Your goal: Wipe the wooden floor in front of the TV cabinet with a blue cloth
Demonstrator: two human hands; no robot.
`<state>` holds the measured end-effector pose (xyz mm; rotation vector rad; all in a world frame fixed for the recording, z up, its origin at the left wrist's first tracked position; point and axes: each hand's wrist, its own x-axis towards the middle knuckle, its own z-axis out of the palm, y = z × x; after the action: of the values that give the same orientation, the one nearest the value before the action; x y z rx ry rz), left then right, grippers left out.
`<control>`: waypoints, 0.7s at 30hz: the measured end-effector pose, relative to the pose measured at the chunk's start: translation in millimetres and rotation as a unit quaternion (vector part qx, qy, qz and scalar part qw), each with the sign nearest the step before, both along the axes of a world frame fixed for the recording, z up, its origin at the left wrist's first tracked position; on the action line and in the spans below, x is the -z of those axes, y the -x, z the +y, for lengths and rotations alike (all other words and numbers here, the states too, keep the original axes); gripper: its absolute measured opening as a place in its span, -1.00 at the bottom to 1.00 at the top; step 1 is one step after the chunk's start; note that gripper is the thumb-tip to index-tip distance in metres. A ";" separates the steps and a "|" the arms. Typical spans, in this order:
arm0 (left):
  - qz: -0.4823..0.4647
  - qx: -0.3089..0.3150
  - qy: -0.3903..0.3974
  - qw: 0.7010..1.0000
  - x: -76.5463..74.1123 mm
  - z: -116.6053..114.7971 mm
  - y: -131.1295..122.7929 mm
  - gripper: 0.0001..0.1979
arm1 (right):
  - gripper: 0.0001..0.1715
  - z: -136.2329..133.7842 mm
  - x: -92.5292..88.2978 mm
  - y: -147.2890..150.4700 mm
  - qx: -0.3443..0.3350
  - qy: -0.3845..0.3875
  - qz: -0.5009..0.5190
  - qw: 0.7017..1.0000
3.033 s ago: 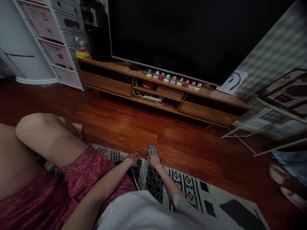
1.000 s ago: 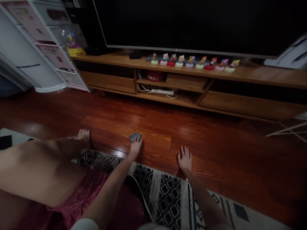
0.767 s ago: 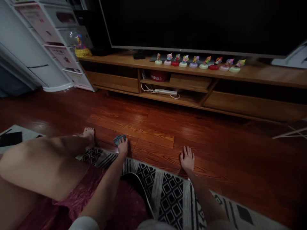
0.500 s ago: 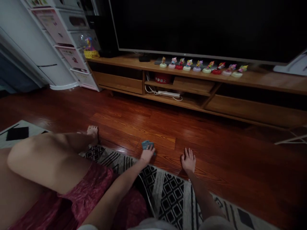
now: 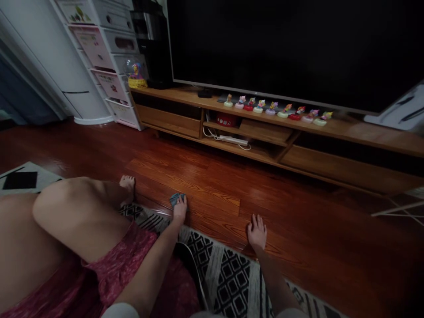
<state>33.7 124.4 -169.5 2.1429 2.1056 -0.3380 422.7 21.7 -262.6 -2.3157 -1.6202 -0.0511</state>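
Observation:
My left hand [image 5: 179,210] presses a small blue-grey cloth [image 5: 173,199] against the reddish wooden floor [image 5: 205,185], its fingers over the right part of the cloth. The cloth lies just past the edge of the patterned rug [image 5: 232,274]. To the right, my right hand [image 5: 257,232] rests flat on the floorboards with fingers spread and holds nothing.
A bare foot [image 5: 127,182] is on the floor left of the cloth. Ahead runs a low wooden TV stand [image 5: 185,126] with several small figurines [image 5: 271,108] before a large television [image 5: 281,48]. White-and-pink drawers [image 5: 111,84] stand at the left.
My left hand has slid the cloth leftward along the floor, closer to the foot. My right hand stays planted on the floor. The camera view has shifted slightly.

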 end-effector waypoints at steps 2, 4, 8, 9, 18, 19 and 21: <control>0.000 0.002 -0.005 1.000 -1.6 1.2 5.1 -0.39 | -0.24 -0.2 -1.0 0.6 0.002 0.000 0.002 1.000; -0.005 0.024 -0.002 1.000 -2.0 -1.9 -4.1 -0.43 | -0.25 -0.6 -3.1 1.5 0.001 0.002 0.002 1.000; -0.039 0.114 0.014 0.993 1.2 -24.7 -53.3 -0.49 | -0.25 -1.1 -7.0 3.0 0.003 0.007 -0.002 1.000; -0.051 0.142 0.020 0.988 3.9 -34.2 -68.8 -0.50 | -0.25 -1.1 -7.2 3.0 0.005 0.008 -0.003 1.000; -0.127 0.241 -0.017 0.962 39.1 -52.1 -103.0 -0.49 | -0.27 -1.5 -3.5 1.9 0.002 -0.001 -0.029 1.000; -0.125 0.204 -0.024 0.971 38.4 -41.2 -87.9 -0.45 | -0.26 -1.5 -3.5 2.1 0.002 -0.004 -0.030 1.000; -0.111 0.114 -0.035 0.987 33.9 -19.6 -53.0 -0.38 | -0.26 -1.6 -3.7 2.5 0.002 -0.008 -0.031 0.999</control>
<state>86.7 104.8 -203.4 2.3424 1.7845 -0.0410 420.1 20.2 -258.9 -2.3269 -1.6395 -0.1372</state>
